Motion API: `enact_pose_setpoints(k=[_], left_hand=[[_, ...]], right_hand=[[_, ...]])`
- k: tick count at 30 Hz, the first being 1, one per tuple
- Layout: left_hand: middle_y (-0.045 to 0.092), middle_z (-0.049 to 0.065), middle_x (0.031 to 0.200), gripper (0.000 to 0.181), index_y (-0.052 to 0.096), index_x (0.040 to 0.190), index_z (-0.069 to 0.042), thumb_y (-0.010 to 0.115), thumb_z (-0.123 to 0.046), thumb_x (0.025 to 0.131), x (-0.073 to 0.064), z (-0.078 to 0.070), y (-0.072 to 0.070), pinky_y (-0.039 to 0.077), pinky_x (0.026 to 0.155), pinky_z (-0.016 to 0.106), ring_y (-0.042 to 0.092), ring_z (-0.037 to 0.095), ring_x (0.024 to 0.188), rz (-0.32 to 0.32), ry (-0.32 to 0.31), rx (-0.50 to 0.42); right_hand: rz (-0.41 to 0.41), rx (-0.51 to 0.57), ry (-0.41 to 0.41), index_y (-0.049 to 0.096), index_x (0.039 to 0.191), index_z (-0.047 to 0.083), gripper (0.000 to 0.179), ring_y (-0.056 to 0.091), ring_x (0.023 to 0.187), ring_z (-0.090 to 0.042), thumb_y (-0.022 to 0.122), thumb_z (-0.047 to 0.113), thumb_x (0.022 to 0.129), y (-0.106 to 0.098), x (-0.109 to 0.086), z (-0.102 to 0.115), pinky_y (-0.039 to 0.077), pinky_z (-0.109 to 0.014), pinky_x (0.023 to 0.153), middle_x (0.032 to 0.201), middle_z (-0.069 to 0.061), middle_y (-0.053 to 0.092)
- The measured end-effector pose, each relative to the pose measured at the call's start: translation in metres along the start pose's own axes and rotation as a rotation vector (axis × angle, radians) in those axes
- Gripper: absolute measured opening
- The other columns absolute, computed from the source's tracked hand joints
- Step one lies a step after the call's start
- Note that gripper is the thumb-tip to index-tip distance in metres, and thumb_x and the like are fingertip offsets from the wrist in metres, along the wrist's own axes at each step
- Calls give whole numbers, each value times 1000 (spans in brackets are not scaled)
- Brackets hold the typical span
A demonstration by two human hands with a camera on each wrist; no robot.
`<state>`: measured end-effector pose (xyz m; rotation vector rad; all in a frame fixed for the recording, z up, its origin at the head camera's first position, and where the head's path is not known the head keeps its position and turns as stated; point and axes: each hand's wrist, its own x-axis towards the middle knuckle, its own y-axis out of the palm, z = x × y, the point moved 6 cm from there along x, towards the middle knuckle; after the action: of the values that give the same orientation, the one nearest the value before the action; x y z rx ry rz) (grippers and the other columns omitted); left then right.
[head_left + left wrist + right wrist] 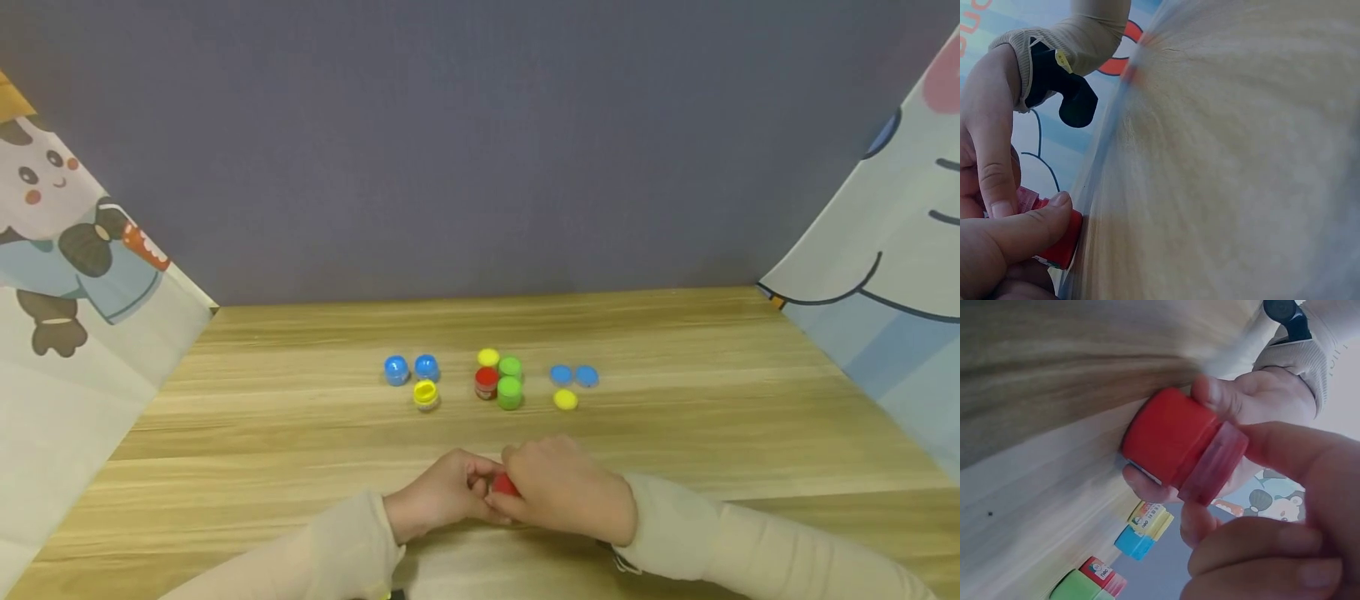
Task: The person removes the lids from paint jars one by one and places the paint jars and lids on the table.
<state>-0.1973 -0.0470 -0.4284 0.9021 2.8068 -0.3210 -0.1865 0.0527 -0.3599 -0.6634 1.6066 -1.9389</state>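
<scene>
Gripping low at the near side of the table (262, 467): both hands on one red jar (1166, 434)!

Look at that: the left hand (450, 496) has thumb and fingers curled round the jar's body, the right hand (566, 487) pinches its pinkish lid (1216, 464) between finger and thumb, and the jar sits tilted between them; beyond, two blue jars (397, 371) and a yellow jar (426, 396) to the left, a red-green-yellow cluster (509, 394) in the middle, flat blue discs (587, 376) and a yellow disc (566, 400) off right.
</scene>
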Motion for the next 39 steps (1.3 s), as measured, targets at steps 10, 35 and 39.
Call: enact_pose_setpoints(k=[10,35,39], left_hand=[[42,-4,52,23,72,91,-4,75,6,70,-2,-2,-2,28,45,16,34,6,46,-8,35,56],[44,-3,52,37,71,104,-9,79,2,70,-2,0,-1,27,44,16,35,6,47,1,18,42],[48,-2,54,37,71,105,-9,79,2,70,0,-1,0,33,47,15,38,5,49,6,29,32]], right_hand=[[15,2,-54,54,77,14,28,37,45,-2,65,40,80,-1,1,3,32,-18,39,56,10,40],[145,86,-202,61,97,15,18,36,49,-1,65,28,88,-10,0,1,32,-16,44,59,13,41],[100,91,-83,51,76,15,31,31,46,-2,61,42,89,-10,2,-5,27,-19,40,54,11,34]])
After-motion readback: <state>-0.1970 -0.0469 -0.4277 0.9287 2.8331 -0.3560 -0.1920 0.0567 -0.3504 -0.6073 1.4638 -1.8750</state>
